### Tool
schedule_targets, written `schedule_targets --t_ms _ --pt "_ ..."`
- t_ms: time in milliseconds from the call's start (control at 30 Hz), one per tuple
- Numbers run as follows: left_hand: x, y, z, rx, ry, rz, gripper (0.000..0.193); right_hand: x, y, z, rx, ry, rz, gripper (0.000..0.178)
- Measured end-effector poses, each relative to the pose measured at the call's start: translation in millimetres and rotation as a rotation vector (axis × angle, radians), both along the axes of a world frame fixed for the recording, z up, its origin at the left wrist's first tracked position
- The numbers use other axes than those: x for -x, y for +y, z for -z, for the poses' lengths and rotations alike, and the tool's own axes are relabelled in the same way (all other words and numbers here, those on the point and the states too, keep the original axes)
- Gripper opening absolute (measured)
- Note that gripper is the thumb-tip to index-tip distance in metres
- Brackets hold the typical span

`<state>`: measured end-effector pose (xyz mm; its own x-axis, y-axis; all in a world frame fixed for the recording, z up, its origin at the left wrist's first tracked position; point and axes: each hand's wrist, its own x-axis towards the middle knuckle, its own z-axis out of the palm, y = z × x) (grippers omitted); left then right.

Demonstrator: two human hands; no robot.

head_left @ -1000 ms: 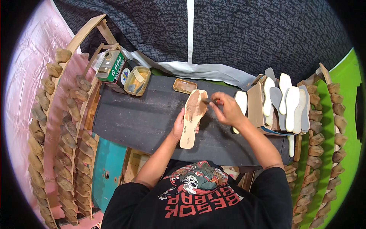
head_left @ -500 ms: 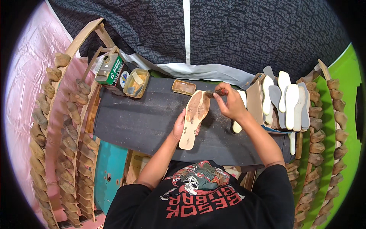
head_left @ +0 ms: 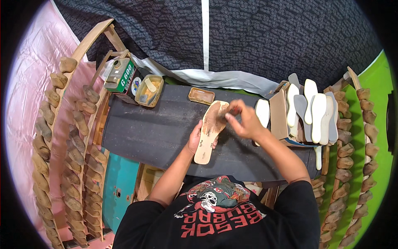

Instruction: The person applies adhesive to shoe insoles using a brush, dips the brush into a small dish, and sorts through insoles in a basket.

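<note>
My left hand (head_left: 195, 139) grips a tan shoe insole (head_left: 204, 152) by its edges, with the wide end tilted up and away from me. A brown, wet-looking coat covers much of that wide end. In my closed right hand (head_left: 244, 121) is a small dark brush (head_left: 227, 111), its tip at the insole's right edge; fingers and motion blur partly hide it. Just beyond the insole, a shallow tray of brownish glue (head_left: 202, 95) rests on the dark tabletop (head_left: 137, 128).
At the right, a cardboard box (head_left: 278, 118) holds several white and grey insoles (head_left: 318, 118); another white insole (head_left: 262, 112) lies beside it. A green and white can (head_left: 120, 76) and a stained tub (head_left: 149, 91) stand far left. Racks of shoe lasts (head_left: 41, 170) flank the table.
The brown coat now spreads further over the insole's wide end, covering some pale areas. My right hand has moved slightly left and nearer with the brush. My left hand keeps its hold.
</note>
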<state>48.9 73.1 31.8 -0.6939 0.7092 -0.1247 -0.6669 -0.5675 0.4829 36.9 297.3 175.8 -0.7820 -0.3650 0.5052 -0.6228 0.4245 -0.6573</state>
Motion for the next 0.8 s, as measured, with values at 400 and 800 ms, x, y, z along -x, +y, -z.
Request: schedule_targets --t_ms 400,800 --pt "9.5 0.6 -3.2 0.002 0.023 -0.046 0.077 -23.6 -6.9 10.3 -0.055 -0.028 -0.053 0.024" --pt "1.7 7.5 -8.3 -0.031 0.021 -0.030 0.075 24.1 7.1 -1.7 0.028 -0.016 0.137 0.024"
